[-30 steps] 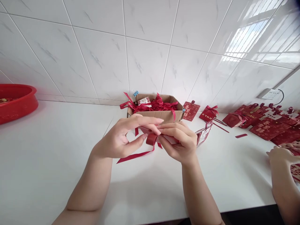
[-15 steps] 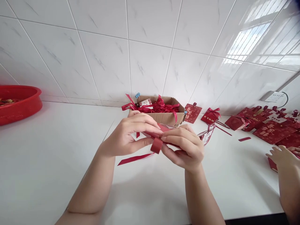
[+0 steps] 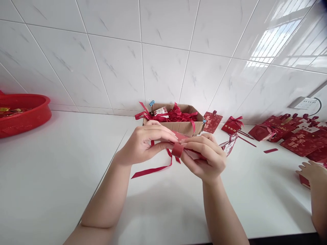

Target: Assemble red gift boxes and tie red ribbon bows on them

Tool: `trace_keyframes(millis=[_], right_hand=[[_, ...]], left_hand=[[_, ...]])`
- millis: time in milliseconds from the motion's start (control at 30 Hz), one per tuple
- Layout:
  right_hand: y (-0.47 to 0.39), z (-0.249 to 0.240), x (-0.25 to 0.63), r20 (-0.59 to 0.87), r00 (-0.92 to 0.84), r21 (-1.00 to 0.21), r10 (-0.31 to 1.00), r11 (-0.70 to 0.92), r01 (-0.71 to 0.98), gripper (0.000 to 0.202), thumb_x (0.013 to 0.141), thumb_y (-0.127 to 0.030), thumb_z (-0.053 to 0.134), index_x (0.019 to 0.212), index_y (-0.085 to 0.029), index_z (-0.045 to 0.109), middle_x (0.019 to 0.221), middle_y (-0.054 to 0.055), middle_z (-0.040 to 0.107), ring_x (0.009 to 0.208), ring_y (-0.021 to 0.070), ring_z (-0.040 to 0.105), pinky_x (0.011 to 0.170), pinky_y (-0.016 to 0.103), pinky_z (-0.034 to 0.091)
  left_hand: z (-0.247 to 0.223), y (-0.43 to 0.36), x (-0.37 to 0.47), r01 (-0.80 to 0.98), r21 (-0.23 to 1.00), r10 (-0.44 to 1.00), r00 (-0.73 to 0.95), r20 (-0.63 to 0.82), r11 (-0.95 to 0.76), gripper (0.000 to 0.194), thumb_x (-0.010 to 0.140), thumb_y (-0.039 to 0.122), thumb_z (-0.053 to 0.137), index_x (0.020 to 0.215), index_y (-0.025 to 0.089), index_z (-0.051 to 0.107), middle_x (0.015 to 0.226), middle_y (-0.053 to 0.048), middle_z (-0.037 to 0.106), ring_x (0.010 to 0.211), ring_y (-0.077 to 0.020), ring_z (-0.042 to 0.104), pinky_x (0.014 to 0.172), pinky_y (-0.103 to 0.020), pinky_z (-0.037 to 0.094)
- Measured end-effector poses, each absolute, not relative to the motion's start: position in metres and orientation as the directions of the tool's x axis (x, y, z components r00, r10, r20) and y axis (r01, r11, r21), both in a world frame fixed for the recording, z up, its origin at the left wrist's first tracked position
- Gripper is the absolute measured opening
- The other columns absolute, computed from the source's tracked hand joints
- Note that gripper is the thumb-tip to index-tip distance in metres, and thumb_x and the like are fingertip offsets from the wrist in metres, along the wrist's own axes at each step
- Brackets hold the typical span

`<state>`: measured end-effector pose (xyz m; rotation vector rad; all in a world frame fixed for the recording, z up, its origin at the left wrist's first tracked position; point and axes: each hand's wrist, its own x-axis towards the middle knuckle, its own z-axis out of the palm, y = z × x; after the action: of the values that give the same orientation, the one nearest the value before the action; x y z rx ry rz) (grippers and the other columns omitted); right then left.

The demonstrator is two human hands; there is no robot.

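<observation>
Between my two hands, over the middle of the white counter, is a red paper gift box (image 3: pixel 179 135), mostly hidden by my fingers. My left hand (image 3: pixel 145 144) pinches its left side, thumb below and fingers on top. On the other side my right hand (image 3: pixel 208 158) grips it, fingers bent over the upper edge and thumb underneath. A short red strap loop (image 3: pixel 177 150) sticks out toward me between the thumbs. From beneath hangs a red ribbon (image 3: pixel 153 170), its cut end lying on the counter. A tag with a ribbon bow (image 3: pixel 229 146) shows just beyond my right hand.
Behind my hands stands a cardboard box (image 3: pixel 187 128) full of red ribbons, with blue clips. A red basin (image 3: pixel 25 117) is at left. Red gift bags (image 3: pixel 297 141) crowd the right, near a power strip (image 3: pixel 304 102). Another person's hand (image 3: pixel 313 170) rests on a red box.
The view has shifted slightly, so everything sits a little farther right. The strap loop has tipped up, and more of the hanging ribbon shows below the gift box. Both hands keep their hold.
</observation>
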<state>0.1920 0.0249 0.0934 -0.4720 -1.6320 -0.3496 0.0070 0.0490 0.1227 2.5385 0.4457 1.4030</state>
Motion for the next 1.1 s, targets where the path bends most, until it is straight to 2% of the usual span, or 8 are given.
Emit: trace_keyframes(millis=[167, 333, 467, 700, 867, 967, 1100], right_hand=[[0.029, 0.091, 0.191, 0.976, -0.069, -0.152, 0.206, 0.874, 0.462, 0.020, 0.073, -0.009, 0.066, 0.084, -0.024, 0.062, 0.076, -0.002, 0.073, 0.063, 0.0146, 0.068, 0.062, 0.032, 0.048], [0.034, 0.083, 0.189, 0.914, -0.038, -0.362, 0.403, 0.856, 0.370, 0.010, 0.077, -0.017, 0.067, 0.081, -0.024, 0.062, 0.102, 0.005, 0.073, 0.088, 0.0217, 0.071, 0.075, 0.038, 0.053], [0.038, 0.077, 0.185, 0.851, 0.035, -0.509, 0.524, 0.808, 0.296, 0.010, 0.076, -0.017, 0.067, 0.079, -0.024, 0.061, 0.094, 0.003, 0.075, 0.084, 0.0211, 0.071, 0.075, 0.037, 0.055], [0.041, 0.077, 0.182, 0.842, 0.086, -0.530, 0.532, 0.791, 0.305, 0.011, 0.076, -0.017, 0.068, 0.084, -0.022, 0.063, 0.083, 0.000, 0.072, 0.076, 0.0148, 0.067, 0.069, 0.029, 0.056], [0.040, 0.077, 0.181, 0.816, 0.116, -0.572, 0.566, 0.761, 0.305, 0.016, 0.075, -0.021, 0.070, 0.089, -0.022, 0.063, 0.084, 0.000, 0.069, 0.074, 0.0136, 0.065, 0.068, 0.028, 0.057], [0.041, 0.076, 0.180, 0.800, 0.161, -0.598, 0.577, 0.748, 0.290, 0.023, 0.073, -0.020, 0.071, 0.094, -0.023, 0.062, 0.082, -0.001, 0.069, 0.075, 0.0141, 0.066, 0.070, 0.029, 0.057], [0.046, 0.074, 0.179, 0.746, 0.190, -0.666, 0.638, 0.714, 0.215, 0.026, 0.072, -0.020, 0.072, 0.097, -0.023, 0.063, 0.076, -0.001, 0.069, 0.073, 0.0146, 0.067, 0.071, 0.030, 0.058]], left_hand=[[0.121, 0.051, 0.009, 0.215, 0.328, 0.392, 0.472, 0.790, -0.920, 0.014, 0.086, 0.014, 0.058, 0.083, 0.022, 0.069, 0.080, 0.000, 0.075, 0.077, -0.0159, 0.069, 0.078, -0.033, 0.047], [0.117, 0.051, 0.012, 0.329, 0.327, 0.449, 0.432, 0.782, -0.886, 0.012, 0.084, 0.013, 0.058, 0.079, 0.020, 0.066, 0.076, 0.000, 0.072, 0.071, -0.0149, 0.065, 0.078, -0.033, 0.045], [0.112, 0.055, 0.016, 0.432, 0.287, 0.469, 0.406, 0.784, -0.855, 0.010, 0.082, 0.012, 0.058, 0.080, 0.019, 0.064, 0.077, 0.001, 0.071, 0.071, -0.0146, 0.064, 0.081, -0.034, 0.044], [0.109, 0.058, 0.018, 0.468, 0.273, 0.468, 0.374, 0.801, -0.841, 0.009, 0.080, 0.011, 0.058, 0.079, 0.018, 0.063, 0.073, 0.002, 0.069, 0.068, -0.0127, 0.061, 0.080, -0.032, 0.044], [0.110, 0.056, 0.020, 0.486, 0.286, 0.484, 0.349, 0.803, -0.826, 0.009, 0.080, 0.012, 0.059, 0.076, 0.018, 0.062, 0.072, 0.002, 0.069, 0.066, -0.0129, 0.060, 0.077, -0.032, 0.044], [0.111, 0.055, 0.022, 0.500, 0.326, 0.528, 0.339, 0.779, -0.802, 0.009, 0.081, 0.013, 0.057, 0.076, 0.018, 0.063, 0.073, 0.002, 0.069, 0.068, -0.0132, 0.060, 0.076, -0.031, 0.044], [0.109, 0.058, 0.023, 0.505, 0.442, 0.647, 0.362, 0.671, -0.741, 0.012, 0.082, 0.017, 0.055, 0.087, 0.018, 0.066, 0.083, 0.000, 0.070, 0.076, -0.0149, 0.061, 0.069, -0.027, 0.047]])
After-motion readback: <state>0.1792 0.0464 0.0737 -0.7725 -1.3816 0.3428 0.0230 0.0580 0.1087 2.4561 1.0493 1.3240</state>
